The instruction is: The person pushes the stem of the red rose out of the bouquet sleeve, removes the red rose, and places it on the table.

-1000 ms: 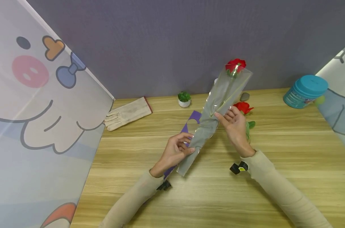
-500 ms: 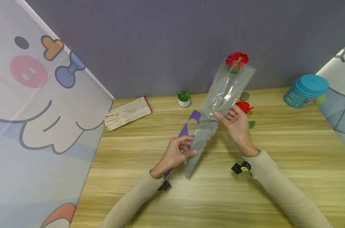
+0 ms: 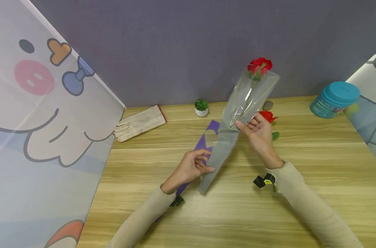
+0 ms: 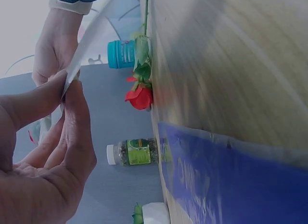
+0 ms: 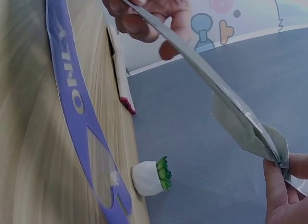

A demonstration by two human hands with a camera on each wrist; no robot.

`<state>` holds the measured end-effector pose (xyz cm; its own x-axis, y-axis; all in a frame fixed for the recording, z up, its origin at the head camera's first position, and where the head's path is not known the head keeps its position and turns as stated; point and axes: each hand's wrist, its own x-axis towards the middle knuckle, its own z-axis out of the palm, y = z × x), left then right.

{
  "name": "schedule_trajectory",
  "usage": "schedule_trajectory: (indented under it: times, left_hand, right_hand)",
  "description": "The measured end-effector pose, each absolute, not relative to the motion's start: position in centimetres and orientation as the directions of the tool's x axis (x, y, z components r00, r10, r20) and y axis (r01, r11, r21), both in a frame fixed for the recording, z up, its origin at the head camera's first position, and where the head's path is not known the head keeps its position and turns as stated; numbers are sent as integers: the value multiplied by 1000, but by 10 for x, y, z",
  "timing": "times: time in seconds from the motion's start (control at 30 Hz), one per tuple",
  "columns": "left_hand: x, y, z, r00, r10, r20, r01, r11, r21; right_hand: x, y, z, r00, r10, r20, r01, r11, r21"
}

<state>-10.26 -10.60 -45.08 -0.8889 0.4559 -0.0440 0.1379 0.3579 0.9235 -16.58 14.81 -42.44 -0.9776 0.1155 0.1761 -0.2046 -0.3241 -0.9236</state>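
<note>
A clear and grey flower sleeve (image 3: 220,146) is held slanting above the table, with a red rose (image 3: 260,66) whose bloom pokes out at its top. My left hand (image 3: 191,167) pinches the sleeve's lower part between thumb and fingers, as the left wrist view also shows. Higher up, about mid-length, my right hand (image 3: 260,134) pinches the sleeve's right edge. Lettered purple packaging (image 5: 72,84) with a clear window lies on the table below, partly hidden by the left hand in the head view. Beyond the right hand lies another red rose (image 4: 139,96).
A white work glove (image 3: 141,124) lies at the back left. Along the back stand a small potted plant (image 3: 201,107), a white-capped bottle (image 4: 139,151) and a teal tub (image 3: 335,100). A grey stone (image 3: 267,105) sits near the back wall.
The sleeve has shifted slightly right, and its rose bloom now shows higher. My right hand has moved slightly right. Both hands keep their grip.
</note>
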Motion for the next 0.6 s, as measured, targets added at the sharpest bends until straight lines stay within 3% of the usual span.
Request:
schedule_trajectory:
  times: [0.6]
  left_hand:
    - [-109,-114,-452,-849,529,-6,201,333,921]
  right_hand:
    - [-171,159,-419,-982,128,141,-181,-393,-902]
